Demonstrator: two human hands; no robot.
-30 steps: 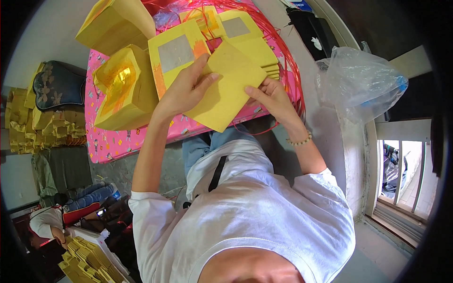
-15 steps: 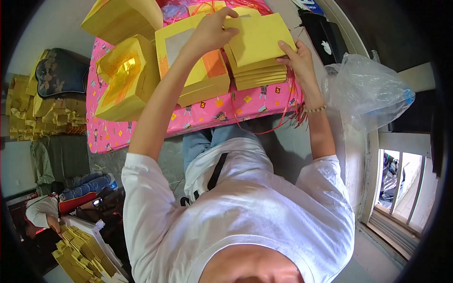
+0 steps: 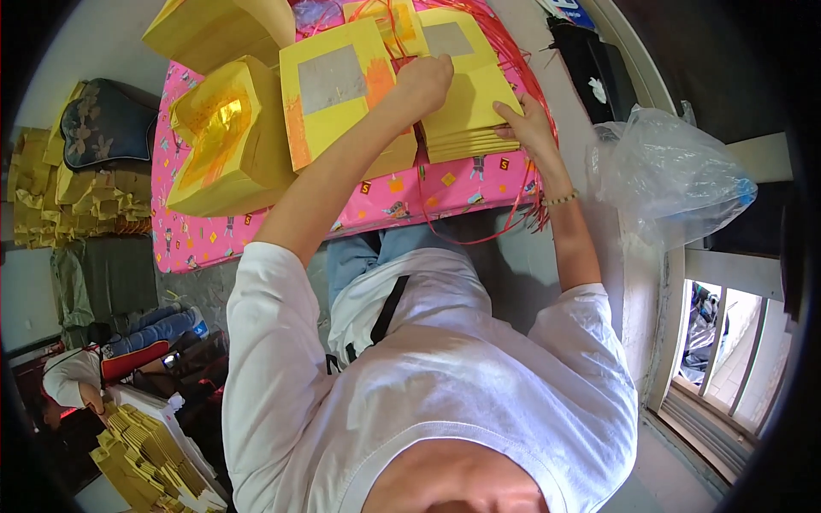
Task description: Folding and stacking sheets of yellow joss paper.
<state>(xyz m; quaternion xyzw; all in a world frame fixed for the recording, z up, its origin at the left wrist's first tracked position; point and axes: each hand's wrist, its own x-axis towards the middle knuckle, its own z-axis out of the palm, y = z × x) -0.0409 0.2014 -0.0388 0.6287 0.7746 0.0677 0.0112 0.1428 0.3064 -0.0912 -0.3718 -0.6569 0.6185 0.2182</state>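
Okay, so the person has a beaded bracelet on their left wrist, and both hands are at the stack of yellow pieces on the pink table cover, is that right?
Not quite: the beaded bracelet is on the right wrist, as the head view shows. The left hand and right hand are indeed at the stack of yellow pieces on the pink table cover.

Card stack on the table, between a second stack and a plastic bag

lettered squares on pink tablecloth
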